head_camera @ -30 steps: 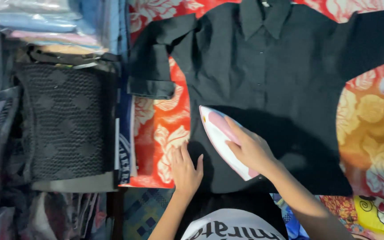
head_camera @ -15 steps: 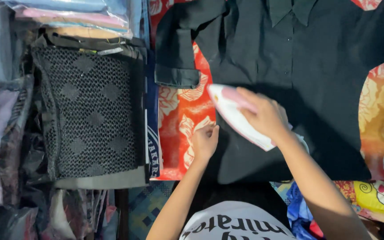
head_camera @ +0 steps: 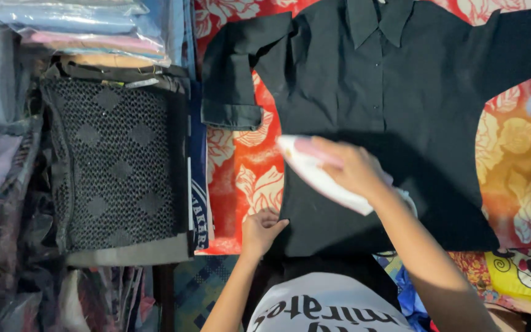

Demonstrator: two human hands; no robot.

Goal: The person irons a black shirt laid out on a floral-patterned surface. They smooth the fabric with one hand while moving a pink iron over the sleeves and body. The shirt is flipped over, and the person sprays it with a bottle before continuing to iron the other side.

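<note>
Cloth: a red floral cover lies under everything, showing at 9 and 3 o'clock of the shirt.
Shirt: the black collared shirt lies flat at centre, collar at 12 o'clock.
Stack: a black mesh garment tops a pile at 9 o'clock.
Iron: a white and pink iron rests on the shirt's lower left.
Right hand: grip wrapped around the iron's handle.
Left hand: fingers spread, pinning the hem at 7 o'clock.
Risk: fingertips lie near the iron; a slip could burn them, and lingering could scorch the fabric.
</note>
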